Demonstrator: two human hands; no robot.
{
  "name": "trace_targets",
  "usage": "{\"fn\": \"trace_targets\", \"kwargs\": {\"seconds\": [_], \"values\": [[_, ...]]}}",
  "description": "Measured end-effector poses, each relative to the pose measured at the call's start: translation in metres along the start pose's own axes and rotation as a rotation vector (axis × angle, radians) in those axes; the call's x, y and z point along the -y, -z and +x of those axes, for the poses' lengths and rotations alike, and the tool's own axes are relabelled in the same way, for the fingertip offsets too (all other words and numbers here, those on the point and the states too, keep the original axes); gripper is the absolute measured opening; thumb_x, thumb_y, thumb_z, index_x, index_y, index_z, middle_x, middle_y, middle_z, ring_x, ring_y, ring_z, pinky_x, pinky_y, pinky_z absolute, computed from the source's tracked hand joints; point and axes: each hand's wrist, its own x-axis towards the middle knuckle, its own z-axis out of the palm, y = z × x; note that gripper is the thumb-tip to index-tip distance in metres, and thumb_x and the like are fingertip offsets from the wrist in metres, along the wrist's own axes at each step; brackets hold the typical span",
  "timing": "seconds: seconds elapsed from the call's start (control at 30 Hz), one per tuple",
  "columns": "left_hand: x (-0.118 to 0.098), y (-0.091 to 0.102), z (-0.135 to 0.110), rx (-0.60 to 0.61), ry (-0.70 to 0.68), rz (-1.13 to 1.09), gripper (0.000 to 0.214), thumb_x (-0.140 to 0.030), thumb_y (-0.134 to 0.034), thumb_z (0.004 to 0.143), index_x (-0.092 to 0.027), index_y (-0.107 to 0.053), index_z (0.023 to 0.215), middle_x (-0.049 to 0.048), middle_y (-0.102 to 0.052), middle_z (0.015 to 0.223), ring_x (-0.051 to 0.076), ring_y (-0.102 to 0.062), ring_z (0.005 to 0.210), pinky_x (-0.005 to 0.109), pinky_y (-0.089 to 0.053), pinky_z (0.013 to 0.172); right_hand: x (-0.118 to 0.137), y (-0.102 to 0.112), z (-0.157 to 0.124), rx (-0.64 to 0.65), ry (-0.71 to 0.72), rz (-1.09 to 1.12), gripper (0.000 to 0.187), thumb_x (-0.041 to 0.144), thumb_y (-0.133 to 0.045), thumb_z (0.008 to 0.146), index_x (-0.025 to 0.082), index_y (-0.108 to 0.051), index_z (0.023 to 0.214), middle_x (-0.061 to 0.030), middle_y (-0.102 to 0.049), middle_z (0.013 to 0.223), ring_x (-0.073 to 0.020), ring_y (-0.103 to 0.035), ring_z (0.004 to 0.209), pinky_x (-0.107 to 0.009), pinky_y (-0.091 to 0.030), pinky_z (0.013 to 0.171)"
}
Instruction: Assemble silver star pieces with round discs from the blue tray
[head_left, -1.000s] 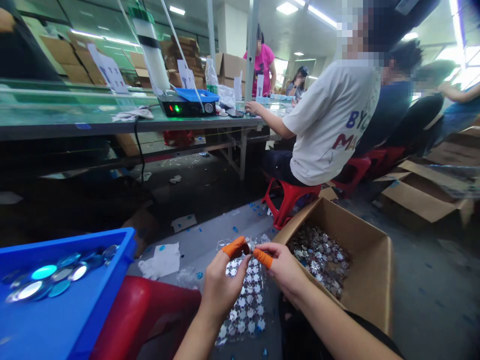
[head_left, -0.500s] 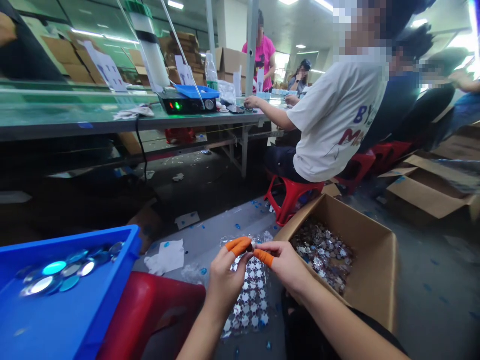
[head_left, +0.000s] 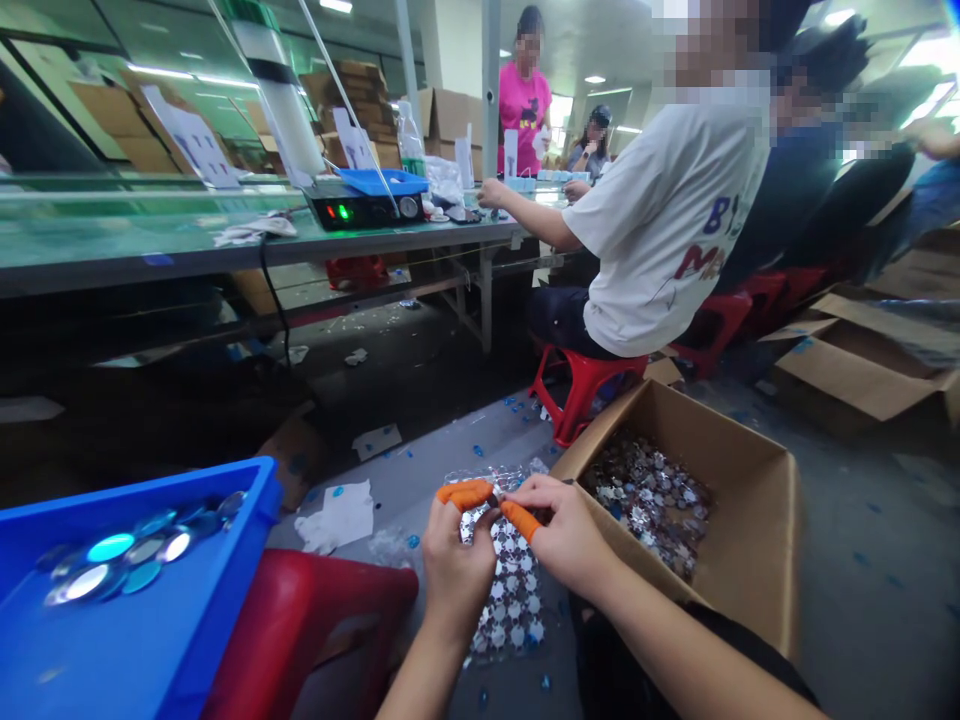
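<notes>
My left hand (head_left: 456, 560) and my right hand (head_left: 564, 535) meet low in the middle, fingertips together. Both wear orange finger cots and pinch a small silver piece, mostly hidden between the fingers. Under them on the floor lies a clear bag of silver star-shaped pieces (head_left: 510, 600). Just right of my right hand stands an open cardboard box (head_left: 757, 580) holding many of the same silver pieces (head_left: 645, 500). At lower left is a blue tray (head_left: 150, 650) with several round mirror discs (head_left: 112, 560).
A red stool (head_left: 315, 620) stands by the blue tray. White scraps (head_left: 337, 515) and blue bits litter the grey floor. A person in a white shirt (head_left: 667, 220) sits on a red stool (head_left: 581, 385) at a long workbench (head_left: 187, 250); other people work beyond. More cardboard boxes (head_left: 855, 370) stand at right.
My hands have dropped slightly and closed tighter over the small piece, which showed more clearly before. The view has shifted a little to the right.
</notes>
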Motion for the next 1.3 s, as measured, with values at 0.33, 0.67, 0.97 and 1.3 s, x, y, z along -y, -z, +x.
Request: {"fn": "trace_targets", "kwargs": {"seconds": [0.33, 0.67, 0.97, 1.3], "values": [[-0.007, 0.005, 0.003, -0.026, -0.008, -0.047, 0.008, -0.022, -0.072, 0.086, -0.021, -0.070, 0.093, 0.0068, -0.064, 0.107, 0.022, -0.065, 0.103, 0.037, -0.056, 0.091, 0.004, 0.012, 0.001, 0.072, 0.003, -0.005, 0.018, 0.031, -0.071, 0.085, 0.018, -0.083, 0.090, -0.0055, -0.063, 0.081, -0.0149, -0.055, 0.070, -0.026, -0.038, 0.058], [-0.010, 0.008, 0.012, 0.020, 0.447, -0.355, 0.036, -0.040, -0.084, 0.074, -0.014, -0.073, 0.096, 0.0120, -0.077, 0.094, 0.026, -0.075, 0.089, 0.038, -0.063, 0.084, -0.003, 0.013, 0.008, 0.076, -0.203, 0.357, 0.035, 0.049, -0.079, 0.076, 0.016, -0.078, 0.089, -0.0018, -0.064, 0.081, -0.0080, -0.049, 0.053, -0.024, -0.038, 0.050], [-0.004, 0.004, 0.004, -0.054, 0.437, -0.367, 0.027, -0.035, -0.085, 0.073, -0.016, -0.075, 0.088, 0.0085, -0.076, 0.089, 0.021, -0.073, 0.083, 0.031, -0.060, 0.081, -0.014, 0.006, 0.011, -0.021, -0.041, 0.276, 0.023, 0.040, -0.083, 0.074, 0.018, -0.079, 0.080, -0.0059, -0.070, 0.084, -0.0178, -0.063, 0.076, -0.030, -0.048, 0.068], [-0.012, 0.006, 0.001, -0.060, 0.172, -0.155, 0.009, -0.027, -0.073, 0.085, -0.018, -0.074, 0.085, 0.0054, -0.072, 0.085, 0.019, -0.069, 0.079, 0.030, -0.056, 0.076, -0.009, 0.003, 0.006, -0.083, 0.034, 0.146, 0.008, 0.025, -0.076, 0.076, 0.018, -0.073, 0.073, -0.0057, -0.069, 0.079, -0.0197, -0.063, 0.076, -0.033, -0.049, 0.074]]}}
